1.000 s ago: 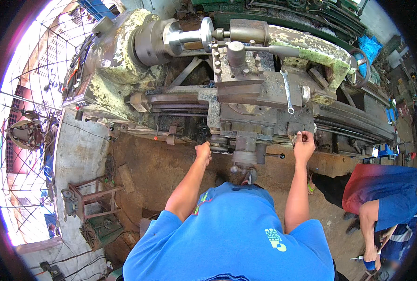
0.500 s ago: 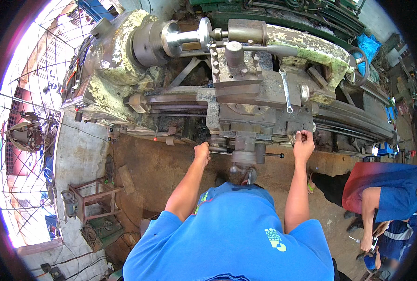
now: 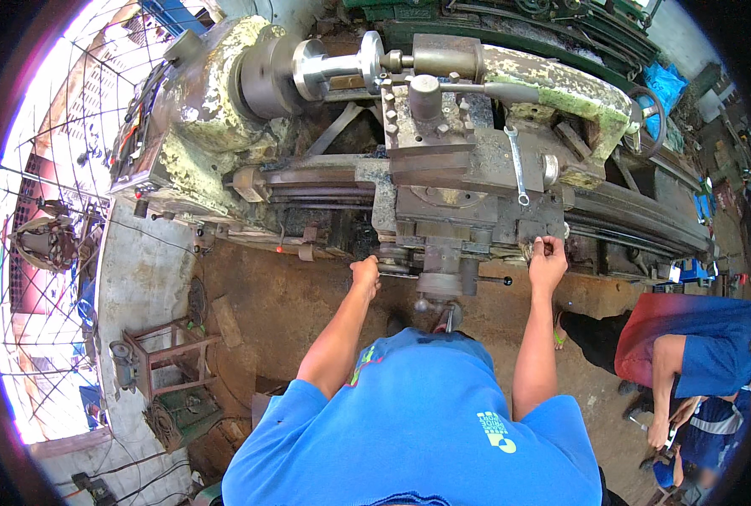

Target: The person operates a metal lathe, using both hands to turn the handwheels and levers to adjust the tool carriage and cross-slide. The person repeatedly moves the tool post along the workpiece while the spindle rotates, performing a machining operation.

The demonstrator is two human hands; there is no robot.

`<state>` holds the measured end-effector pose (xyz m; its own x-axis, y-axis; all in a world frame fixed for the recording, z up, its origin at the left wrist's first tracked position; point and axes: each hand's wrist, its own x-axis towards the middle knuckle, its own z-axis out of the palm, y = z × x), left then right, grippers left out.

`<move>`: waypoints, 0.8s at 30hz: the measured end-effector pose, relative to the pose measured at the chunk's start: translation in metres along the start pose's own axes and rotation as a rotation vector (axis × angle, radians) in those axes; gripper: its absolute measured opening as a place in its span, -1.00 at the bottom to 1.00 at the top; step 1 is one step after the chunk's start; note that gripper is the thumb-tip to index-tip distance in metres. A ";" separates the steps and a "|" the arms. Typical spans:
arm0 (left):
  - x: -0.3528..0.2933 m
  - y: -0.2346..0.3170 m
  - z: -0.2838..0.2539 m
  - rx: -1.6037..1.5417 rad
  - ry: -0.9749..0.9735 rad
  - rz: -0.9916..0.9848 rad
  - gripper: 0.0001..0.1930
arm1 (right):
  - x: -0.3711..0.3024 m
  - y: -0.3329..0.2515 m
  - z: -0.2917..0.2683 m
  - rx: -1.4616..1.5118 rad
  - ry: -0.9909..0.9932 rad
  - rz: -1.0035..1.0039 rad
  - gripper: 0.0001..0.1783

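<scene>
I stand at a worn metal lathe, its carriage (image 3: 447, 207) in front of me. My left hand (image 3: 364, 274) is closed around the left end of a horizontal crank handle (image 3: 401, 276), whose other end carries a black ball knob (image 3: 508, 281). At the carriage's lower right corner my right hand (image 3: 548, 263) is closed in a pinch; the fingers hide what they hold. A shiny turned metal workpiece (image 3: 337, 67) with two flanges sits between the chuck (image 3: 266, 80) and the tailstock (image 3: 447, 57). Close to the workpiece stands the tool post (image 3: 426, 105).
A combination wrench (image 3: 517, 169) lies on the carriage. Behind is a green machine (image 3: 510, 29). At the right, a co-worker in a red and blue shirt (image 3: 671, 341) bends over near another person. A metal stand (image 3: 169, 358) is on the left by a white wall (image 3: 143, 278).
My hands keep their places on the lathe. The tool post and carriage appear shifted very slightly to the right. At the far right, the co-worker's hand has moved slightly.
</scene>
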<state>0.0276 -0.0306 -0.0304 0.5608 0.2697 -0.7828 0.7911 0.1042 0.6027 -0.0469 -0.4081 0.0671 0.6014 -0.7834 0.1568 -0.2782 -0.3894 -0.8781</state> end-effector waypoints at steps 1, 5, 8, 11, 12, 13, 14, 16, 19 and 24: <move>-0.001 0.001 0.000 -0.006 -0.021 -0.028 -0.60 | 0.000 0.001 0.000 0.003 -0.002 0.003 -0.84; -0.002 0.003 -0.002 -0.020 -0.097 -0.026 -0.74 | 0.001 0.004 0.001 0.019 0.004 -0.007 -0.84; -0.002 0.001 -0.001 -0.042 0.014 -0.012 -0.84 | 0.002 0.007 0.001 0.004 0.007 -0.005 -0.85; 0.001 0.000 -0.002 -0.036 -0.034 -0.013 -0.82 | 0.002 0.009 0.001 0.002 0.007 0.001 -0.84; 0.002 0.000 -0.004 -0.020 -0.042 -0.003 -0.78 | 0.001 0.009 0.001 0.001 0.009 -0.014 -0.83; 0.002 0.001 -0.004 0.002 -0.068 -0.026 -0.71 | 0.001 0.009 0.001 0.011 0.008 -0.015 -0.83; 0.003 0.002 -0.005 -0.001 -0.096 0.004 -0.68 | 0.002 0.009 0.001 0.033 0.003 0.006 -0.83; 0.004 0.002 -0.006 0.013 -0.094 -0.023 -0.61 | 0.001 0.009 0.000 -0.012 0.005 -0.008 -0.83; 0.002 -0.001 -0.002 -0.018 -0.065 -0.007 -0.73 | 0.002 0.006 0.001 -0.014 0.011 -0.006 -0.83; 0.001 -0.001 -0.003 -0.043 -0.030 -0.001 -0.80 | 0.001 0.004 0.001 -0.017 0.028 -0.008 -0.83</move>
<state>0.0272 -0.0273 -0.0314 0.5680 0.2409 -0.7870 0.7806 0.1454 0.6078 -0.0466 -0.4099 0.0635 0.5825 -0.7934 0.1767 -0.2860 -0.4036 -0.8691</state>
